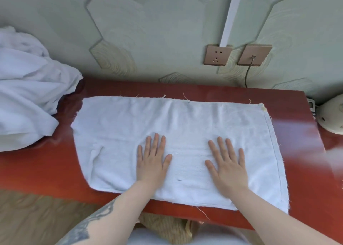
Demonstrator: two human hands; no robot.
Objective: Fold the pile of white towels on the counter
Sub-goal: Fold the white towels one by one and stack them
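Green hexagon-patterned wall panels back a glossy red-brown desk [289,118], with two brown wall sockets [217,55] above its far edge and a cable running down from the right one. One white towel [185,120] lies spread flat on the desk, its long axis running left to right, parallel to the near edge; its stitched short hem faces right, and loose threads fray from the far edge. Both hands lie palm-down on the towel's near half. The left hand [153,161] and the right hand [227,166] have their fingers straight and slightly splayed, gripping nothing, only pressing on the cloth. They seem placed this way to smooth the fabric and pin it flat before a fold is made; a small crease shows left of the left hand. At far left, the pile of white towels [27,89] sits crumpled, partly on the desk's left end, apart from the spread towel, apparently waiting its turn.
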